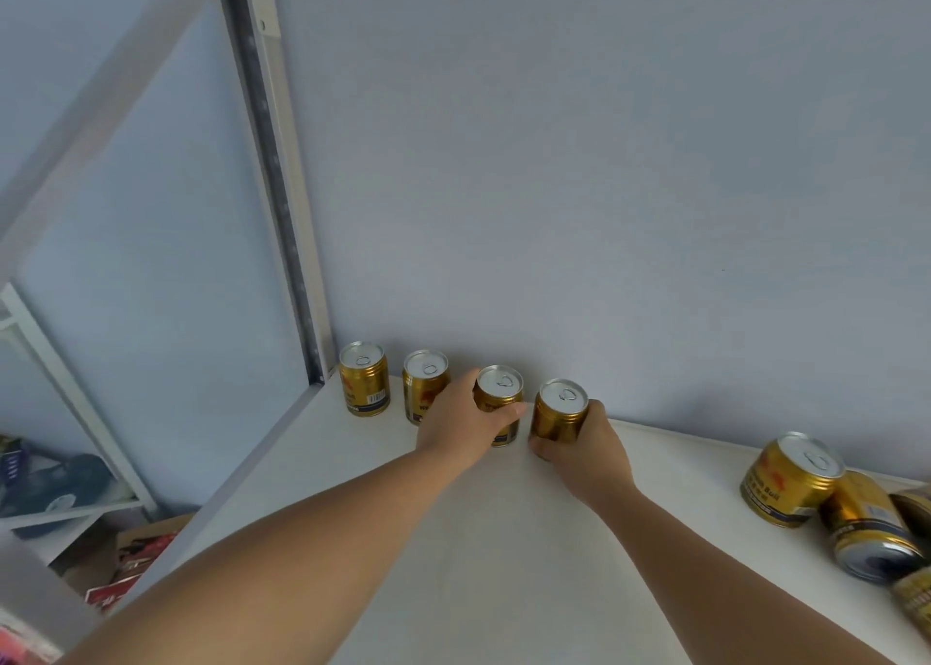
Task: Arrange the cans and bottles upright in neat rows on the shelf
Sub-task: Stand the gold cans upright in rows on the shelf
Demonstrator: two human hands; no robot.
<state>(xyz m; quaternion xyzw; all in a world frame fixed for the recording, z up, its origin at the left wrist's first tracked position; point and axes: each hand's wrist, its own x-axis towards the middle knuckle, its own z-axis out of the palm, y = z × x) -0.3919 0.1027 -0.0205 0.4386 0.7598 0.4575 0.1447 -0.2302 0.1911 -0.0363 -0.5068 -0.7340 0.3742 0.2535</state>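
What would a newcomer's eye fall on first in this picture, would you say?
The left hand grips the third can and the right hand the fourth can of a gold row along the back of the white shelf. At the right edge, an upright can stands beside a tipped can lying on its side.

The cans [788, 480] are gold with silver tops and a dark blue band near the base; the leftmost can [364, 379] carries a white barcode patch. The shelf [504, 563] is white, the wall [554, 185] pale blue.
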